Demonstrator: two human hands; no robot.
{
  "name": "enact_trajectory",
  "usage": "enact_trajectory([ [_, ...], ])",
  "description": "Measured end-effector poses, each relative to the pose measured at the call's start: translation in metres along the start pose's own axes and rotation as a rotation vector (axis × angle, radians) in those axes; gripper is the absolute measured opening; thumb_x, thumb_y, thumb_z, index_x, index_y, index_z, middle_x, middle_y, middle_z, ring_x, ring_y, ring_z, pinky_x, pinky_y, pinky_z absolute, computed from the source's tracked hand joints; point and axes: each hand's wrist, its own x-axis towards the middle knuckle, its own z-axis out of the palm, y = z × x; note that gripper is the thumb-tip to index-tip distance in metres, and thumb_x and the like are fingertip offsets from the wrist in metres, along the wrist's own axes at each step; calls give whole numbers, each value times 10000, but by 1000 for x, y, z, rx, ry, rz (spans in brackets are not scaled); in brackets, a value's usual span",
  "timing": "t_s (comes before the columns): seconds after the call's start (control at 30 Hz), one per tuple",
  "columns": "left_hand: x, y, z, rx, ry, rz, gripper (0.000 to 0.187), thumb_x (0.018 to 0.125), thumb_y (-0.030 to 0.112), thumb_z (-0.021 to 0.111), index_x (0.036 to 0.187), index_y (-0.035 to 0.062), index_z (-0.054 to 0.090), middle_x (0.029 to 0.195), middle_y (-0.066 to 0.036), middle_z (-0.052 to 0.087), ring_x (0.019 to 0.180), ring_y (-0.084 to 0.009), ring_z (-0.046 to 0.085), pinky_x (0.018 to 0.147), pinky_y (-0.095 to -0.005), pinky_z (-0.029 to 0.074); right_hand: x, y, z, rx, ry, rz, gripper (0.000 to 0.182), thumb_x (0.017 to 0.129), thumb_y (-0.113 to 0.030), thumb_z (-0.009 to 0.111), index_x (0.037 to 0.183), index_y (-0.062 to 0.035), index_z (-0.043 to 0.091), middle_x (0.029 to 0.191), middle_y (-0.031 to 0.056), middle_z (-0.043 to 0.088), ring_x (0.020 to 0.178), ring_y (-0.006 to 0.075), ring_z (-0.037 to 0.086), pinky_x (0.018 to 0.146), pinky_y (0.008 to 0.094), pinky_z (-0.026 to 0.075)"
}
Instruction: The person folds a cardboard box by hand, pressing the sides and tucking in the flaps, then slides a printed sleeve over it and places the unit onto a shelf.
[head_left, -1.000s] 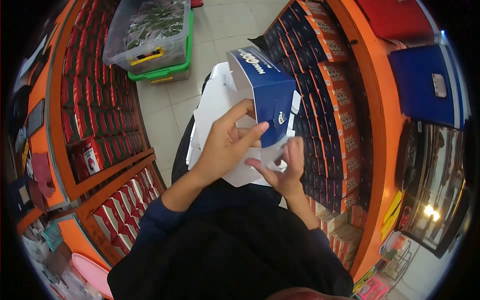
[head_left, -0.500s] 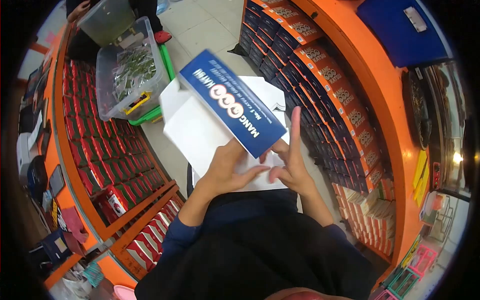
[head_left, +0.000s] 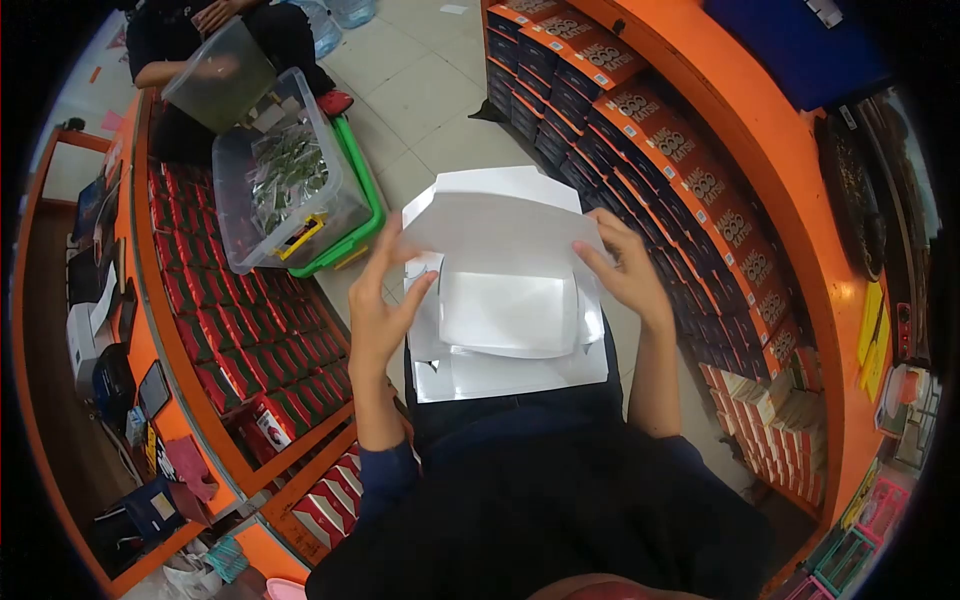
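A partly folded paper food box (head_left: 507,308) rests over my lap, its white inside facing up. Its walls form a tray, and the lid panel stands raised on the far side. My right hand (head_left: 630,270) grips the lid's upper right edge, thumb on the inside and fingers mostly behind. On the left, my left hand (head_left: 378,305) has thumb and fingers spread apart beside the box's left flap. Those fingertips are near or touching the edge; blur hides the exact contact. Under the box lie more flat white sheets (head_left: 510,380).
At left are rows of red and green boxes (head_left: 240,310) and a clear bin (head_left: 240,225) with small packets, beside a green lid (head_left: 365,190). A person (head_left: 190,70) sits beyond. Stacked orange and blue boxes (head_left: 690,180) fill the right shelf.
The box's blue printed panel has turned away, and the white inside now shows with walls raised. My hands have moved apart to its two sides.
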Motion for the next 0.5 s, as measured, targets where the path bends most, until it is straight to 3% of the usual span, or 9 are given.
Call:
enact_trajectory([
  [0.03,2,-9,-1,-2,-2,10,547,735,49,787,1265,80,654,890,-92,673,891,-189,657,931,-300,462,2,4,9,172,50,-50,329,895,-165,687,1113,70,614,989,127,604,916,225,573,860,285,441],
  [0.1,6,-25,2,257,-101,153,674,730,39,796,1360,51,556,647,-13,510,643,-115,533,795,-273,483,-4,-8,30,79,201,-27,260,991,-164,566,1097,69,614,1007,114,625,936,190,575,844,284,449],
  [0.17,5,-29,9,197,-84,235,604,735,5,783,1306,51,590,713,-7,426,621,-88,412,666,-233,445,-6,-26,45,420,501,192,310,1029,-220,516,1067,68,624,1050,103,631,962,177,572,859,287,447],
  [0.23,5,-7,23,-318,286,-66,319,729,-5,780,1037,44,715,816,-22,447,675,-88,425,650,-243,431,-7,-36,45,383,533,233,338,1051,-256,472,1094,38,633,1053,103,624,995,167,559,901,285,427],
  [0.3,7,-16,25,-377,265,-60,237,775,17,760,1000,30,688,931,-42,506,782,-119,487,729,-272,446,-5,-44,44,310,522,16,312,1060,-219,431,1202,14,583,1074,100,595,1012,161,532,944,280,395],
  [0.37,7,-26,25,72,-130,359,361,865,29,669,1202,11,541,1045,-66,547,892,-150,509,793,-268,412,-8,-43,58,359,541,-8,302,1023,-125,418,1278,11,506,1070,100,552,1006,163,504,953,290,377],
  [0.4,3,-30,28,221,-183,358,415,923,47,587,1310,21,438,1116,-105,566,966,-196,528,910,-312,407,-9,-43,66,399,551,-42,372,986,-31,405,1355,8,429,1066,99,509,1000,166,477,962,301,360],
  [0.43,0,-24,37,220,-188,366,415,923,47,587,1310,21,438,1116,-105,566,966,-196,528,910,-312,407,-9,-42,72,399,561,-43,372,986,-31,405,1355,8,429,1066,99,509,1000,166,477,962,301,360],
  [0.5,-9,0,70,-411,238,-38,312,914,3,569,1222,-4,517,1160,-130,570,1051,-238,518,969,-370,392,-10,-40,83,257,661,-198,619,853,80,388,1449,7,235,1054,104,423,989,172,412,997,333,316],
])
